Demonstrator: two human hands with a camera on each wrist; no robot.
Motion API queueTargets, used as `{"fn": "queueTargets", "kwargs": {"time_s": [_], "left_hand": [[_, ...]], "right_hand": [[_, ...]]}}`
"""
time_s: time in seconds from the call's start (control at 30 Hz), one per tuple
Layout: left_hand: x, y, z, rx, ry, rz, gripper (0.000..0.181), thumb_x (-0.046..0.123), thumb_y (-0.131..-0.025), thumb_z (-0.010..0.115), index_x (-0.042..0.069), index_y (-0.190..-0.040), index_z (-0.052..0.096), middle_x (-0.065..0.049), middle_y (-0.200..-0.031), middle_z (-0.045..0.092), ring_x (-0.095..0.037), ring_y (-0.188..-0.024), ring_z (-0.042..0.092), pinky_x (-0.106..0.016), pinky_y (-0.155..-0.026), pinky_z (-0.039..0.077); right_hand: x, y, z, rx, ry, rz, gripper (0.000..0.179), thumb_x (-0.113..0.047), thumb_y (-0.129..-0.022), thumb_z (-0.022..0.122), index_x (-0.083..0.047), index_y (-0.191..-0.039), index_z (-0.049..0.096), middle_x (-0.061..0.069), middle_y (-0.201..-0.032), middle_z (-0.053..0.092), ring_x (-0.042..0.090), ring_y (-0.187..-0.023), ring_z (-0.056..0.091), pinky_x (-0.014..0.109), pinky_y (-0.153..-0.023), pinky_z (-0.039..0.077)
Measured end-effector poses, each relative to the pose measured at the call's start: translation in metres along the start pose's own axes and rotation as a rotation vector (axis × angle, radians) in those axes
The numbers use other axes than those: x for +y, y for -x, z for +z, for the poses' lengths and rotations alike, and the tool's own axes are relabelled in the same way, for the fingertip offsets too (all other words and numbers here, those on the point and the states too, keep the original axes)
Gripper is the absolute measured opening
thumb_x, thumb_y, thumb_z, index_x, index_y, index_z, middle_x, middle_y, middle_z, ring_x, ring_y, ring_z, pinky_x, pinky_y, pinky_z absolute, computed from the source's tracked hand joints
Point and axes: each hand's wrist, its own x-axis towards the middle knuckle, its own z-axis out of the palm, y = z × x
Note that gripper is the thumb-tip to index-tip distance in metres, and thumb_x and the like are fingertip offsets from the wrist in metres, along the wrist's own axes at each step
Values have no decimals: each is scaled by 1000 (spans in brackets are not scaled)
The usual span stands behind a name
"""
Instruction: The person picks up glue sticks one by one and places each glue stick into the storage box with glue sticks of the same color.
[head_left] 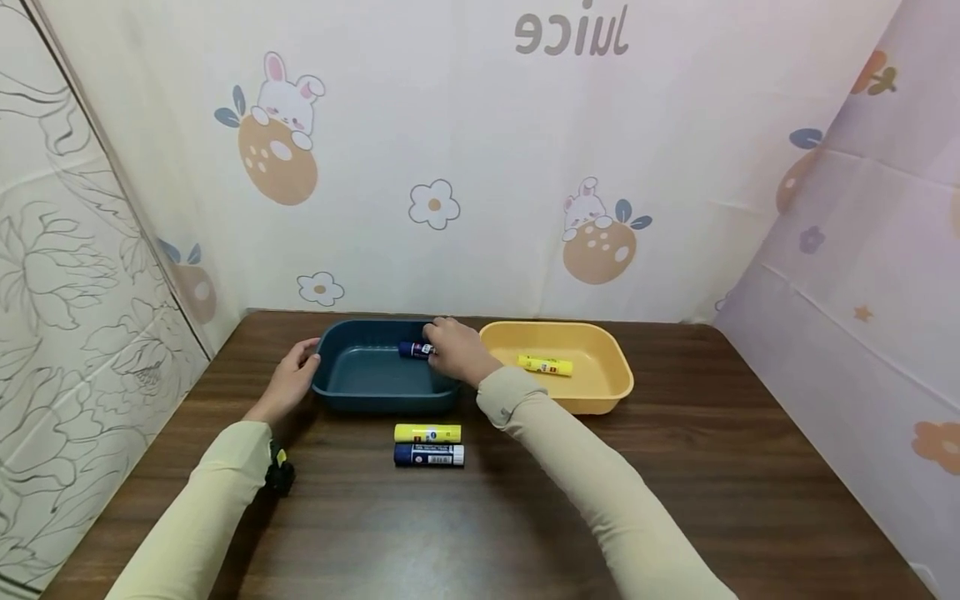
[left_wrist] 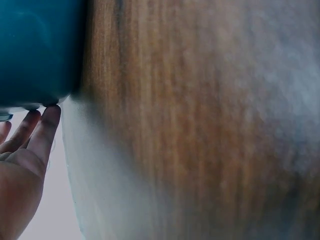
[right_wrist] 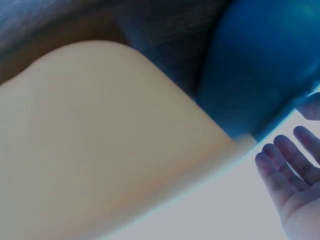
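My left hand (head_left: 291,379) touches the outer left wall of a dark blue tray (head_left: 386,403), and its nearly straight fingers (left_wrist: 46,127) meet that wall in the left wrist view. Over the tray's right end is my right hand (head_left: 459,350), its fingertips close to a dark blue glue stick (head_left: 414,350) whose right end it hides. Seen from the right wrist, the fingers (right_wrist: 292,160) are extended and spread from the thumb, with nothing visible between them. Nearer me, a yellow glue stick (head_left: 427,433) and another dark blue glue stick (head_left: 429,455) lie side by side.
A yellow tray (head_left: 618,379) stands to the right of the blue one, with a yellow glue stick (head_left: 545,366) inside. Both trays are near the back edge of the brown wooden table (head_left: 712,467). Patterned cloth (head_left: 487,125) hangs behind.
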Motion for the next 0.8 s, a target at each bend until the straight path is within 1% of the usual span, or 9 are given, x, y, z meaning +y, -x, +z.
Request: {"fn": "queueTargets", "kwargs": {"time_s": [0.2,0.37,0.5,0.57,0.63,0.8], "left_hand": [[-2,1,-1,-1,1,16,49,21,-105,30,-5,-146,24,-35,-136,38,-46,-125,37,-58,-100,31],[-6,2,-4,0,0,19,50,22,-105,29,-6,-146,24,-35,-135,38,-46,-123,38,-58,-98,32],[-7,3,-4,-8,-1,17,51,23,-105,28,-6,-146,23,-35,-135,38,-45,-123,37,-58,-98,31],[-7,2,-3,-11,-1,16,51,23,-105,29,-5,-147,23,-35,-136,38,-45,-124,37,-58,-99,31],[-6,2,-3,-13,0,16,51,23,-105,29,-5,-147,23,-35,-136,37,-45,-124,37,-58,-99,31],[-3,0,-1,-27,9,17,51,24,-105,29,-5,-147,22,-35,-138,35,-45,-126,35,-58,-100,30]], "right_hand": [[0,14,-16,3,-25,-58,32,-18,-89,65,-9,-120,63,7,-111,60,19,-100,56,30,-83,49],[-2,30,-22,12,-43,-119,33,-19,-90,65,-9,-121,62,5,-110,60,17,-98,54,28,-79,49],[-5,44,-25,54,-49,-156,31,-20,-88,66,-12,-118,64,3,-108,60,15,-95,54,27,-73,50],[-5,51,-25,80,-50,-177,30,-20,-88,67,-12,-116,65,2,-104,60,14,-90,55,25,-69,50],[-6,57,-25,105,-72,-203,30,-20,-86,69,-12,-115,65,2,-101,59,14,-87,55,25,-67,50],[-10,77,-25,122,-119,-262,28,-19,-87,69,-10,-113,66,3,-103,60,13,-89,55,23,-74,50]]}}
